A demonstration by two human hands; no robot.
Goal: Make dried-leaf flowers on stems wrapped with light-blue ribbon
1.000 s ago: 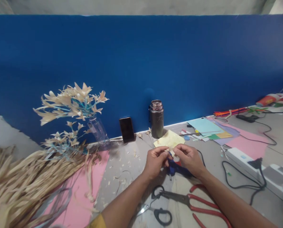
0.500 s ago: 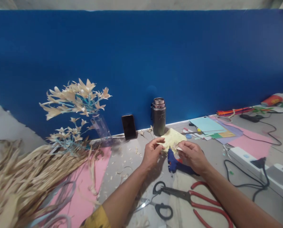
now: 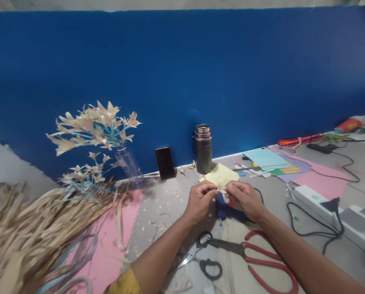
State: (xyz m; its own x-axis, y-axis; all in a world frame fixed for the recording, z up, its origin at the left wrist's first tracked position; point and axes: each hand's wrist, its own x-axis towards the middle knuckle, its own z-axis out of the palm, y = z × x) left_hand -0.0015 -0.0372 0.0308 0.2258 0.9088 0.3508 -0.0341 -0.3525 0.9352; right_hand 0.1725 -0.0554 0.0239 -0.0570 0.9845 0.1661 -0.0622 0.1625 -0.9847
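Observation:
My left hand (image 3: 202, 199) is closed in a pinch, its fingertips nearly touching those of my right hand (image 3: 244, 199). My right hand pinches too; a small pale piece shows between the two hands, too small to make out well. Just below them a blue glue gun (image 3: 221, 207) lies on the surface, its handle partly hidden by my right hand. Behind the fingertips is a yellow sheet of paper (image 3: 221, 173). Red-handled scissors (image 3: 265, 261) and black-handled scissors (image 3: 210, 265) lie between my forearms.
A dark flask (image 3: 203, 151) and a phone (image 3: 165, 163) stand by the blue wall. Left are a vase (image 3: 130, 165) of pale flowers and dried husks (image 3: 32, 228). To the right lie coloured papers (image 3: 266, 159) and a white power strip (image 3: 314, 200) with black cables.
My left hand has moved right and its thumb and fingers have closed together, so both hands' fingertips now meet over the glue gun's nozzle. The view has shifted slightly.

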